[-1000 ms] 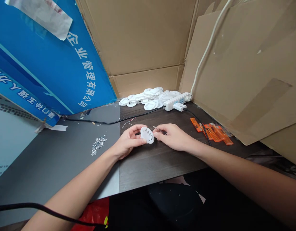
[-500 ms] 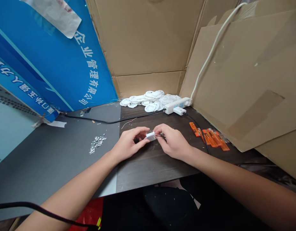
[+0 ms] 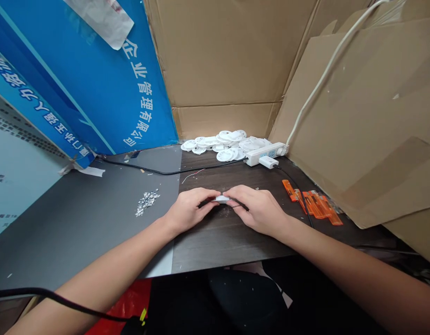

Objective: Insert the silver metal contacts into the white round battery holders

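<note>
Left hand (image 3: 187, 211) and right hand (image 3: 258, 209) meet low over the dark bench (image 3: 218, 242), fingers pinched on a small white disc (image 3: 222, 198) between them. Farther back: orange strips (image 3: 314, 202), power strip (image 3: 265, 152), white disc pile (image 3: 218, 143).

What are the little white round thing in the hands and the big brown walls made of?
The white disc, pinched between the left hand and right hand, looks like smooth moulded plastic, like the matching pile of white discs behind. The brown walls look like matte corrugated cardboard: fold creases and tape strips show. The tabletop seems wood-grain laminate, though it could be real wood.
</note>
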Available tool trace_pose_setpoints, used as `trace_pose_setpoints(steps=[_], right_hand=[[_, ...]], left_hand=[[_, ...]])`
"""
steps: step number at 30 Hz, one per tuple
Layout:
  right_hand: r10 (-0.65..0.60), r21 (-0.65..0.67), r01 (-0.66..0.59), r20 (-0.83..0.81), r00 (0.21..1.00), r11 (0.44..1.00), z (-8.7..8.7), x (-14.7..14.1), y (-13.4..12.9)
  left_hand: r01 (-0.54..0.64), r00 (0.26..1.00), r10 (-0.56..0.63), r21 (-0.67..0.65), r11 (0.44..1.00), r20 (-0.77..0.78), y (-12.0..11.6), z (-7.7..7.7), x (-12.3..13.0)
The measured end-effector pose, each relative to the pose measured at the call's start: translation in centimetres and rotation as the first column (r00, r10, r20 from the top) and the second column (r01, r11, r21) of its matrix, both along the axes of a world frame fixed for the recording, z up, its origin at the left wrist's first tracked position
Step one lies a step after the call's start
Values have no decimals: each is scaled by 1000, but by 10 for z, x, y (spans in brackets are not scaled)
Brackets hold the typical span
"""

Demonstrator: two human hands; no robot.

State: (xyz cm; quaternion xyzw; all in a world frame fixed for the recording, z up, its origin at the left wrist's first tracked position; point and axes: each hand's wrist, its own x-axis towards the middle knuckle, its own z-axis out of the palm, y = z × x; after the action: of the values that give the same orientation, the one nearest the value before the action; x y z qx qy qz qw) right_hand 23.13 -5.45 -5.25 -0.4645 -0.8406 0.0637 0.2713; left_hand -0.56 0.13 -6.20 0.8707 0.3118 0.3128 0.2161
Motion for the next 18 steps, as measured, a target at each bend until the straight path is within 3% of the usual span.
trace_pose_setpoints(steps=[5, 9, 11, 13, 15, 17, 18], right_hand=[[51, -91, -56, -50, 997, 994, 7, -1, -1], [97, -142, -116, -138, 986, 983, 5, -5, 2], [102, -141, -128, -179, 979, 982, 3, -7, 3], [99, -165, -138, -224, 969, 977, 5, -9, 3], [70, -205, -121, -242, 968, 971, 11, -6, 2], [-9, -206, -31, -192, 981, 978, 22, 4, -1], [-62, -181, 37, -133, 989, 983, 28, 12, -2]], left_hand=[[15, 1000, -16, -47, 999, -13, -4, 4, -1], [2, 1000, -3, -48, 999, -28, -5, -2, 6], [-4, 999, 3, -40, 999, -35, -6, 2, 10], [-29, 998, 28, -29, 999, -63, -11, 19, 3], [-139, 985, 138, -6, 990, -107, -23, 49, -23], [-415, 900, 419, 60, 908, -123, -48, 80, -71], [-583, 803, 582, 32, 812, -129, -67, 91, -101]])
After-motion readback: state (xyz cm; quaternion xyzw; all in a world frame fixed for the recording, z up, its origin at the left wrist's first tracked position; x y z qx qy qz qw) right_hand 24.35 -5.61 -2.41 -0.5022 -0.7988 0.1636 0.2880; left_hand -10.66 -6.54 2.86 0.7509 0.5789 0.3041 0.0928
